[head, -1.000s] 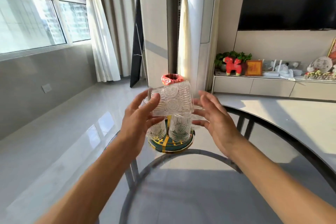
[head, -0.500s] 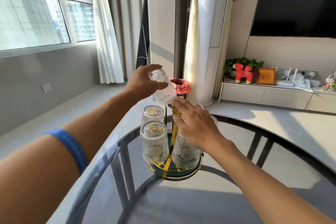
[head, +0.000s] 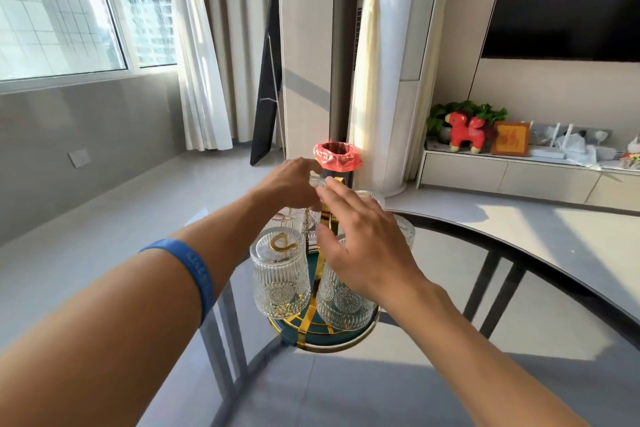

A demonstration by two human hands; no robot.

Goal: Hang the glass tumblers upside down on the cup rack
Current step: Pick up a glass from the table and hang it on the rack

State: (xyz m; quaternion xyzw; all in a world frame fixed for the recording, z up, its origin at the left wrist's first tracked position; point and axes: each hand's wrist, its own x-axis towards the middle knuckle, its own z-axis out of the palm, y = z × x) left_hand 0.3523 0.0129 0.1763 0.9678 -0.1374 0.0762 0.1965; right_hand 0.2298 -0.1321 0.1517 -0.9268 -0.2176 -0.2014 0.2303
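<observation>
A cup rack with gold arms and a round teal base (head: 323, 336) stands on the glass table (head: 450, 374). Several patterned glass tumblers hang on it upside down; the nearest one (head: 280, 270) is at its front left, another (head: 343, 305) at its front right. My left hand (head: 289, 184) grips a tumbler (head: 317, 180) at the top far side of the rack; only its rim shows. My right hand (head: 363, 243) hovers over the rack's gold centre post (head: 327, 218) with fingers spread, hiding part of the rack.
A bin with a red liner (head: 337, 156) stands on the floor behind the rack. The table's dark curved edge (head: 519, 246) runs to the right. A low cabinet (head: 519, 177) with ornaments is at the far right wall.
My left hand has carried the tumbler lower, down onto the rack's far side. My right hand has lifted off the centre post and opened its fingers.
</observation>
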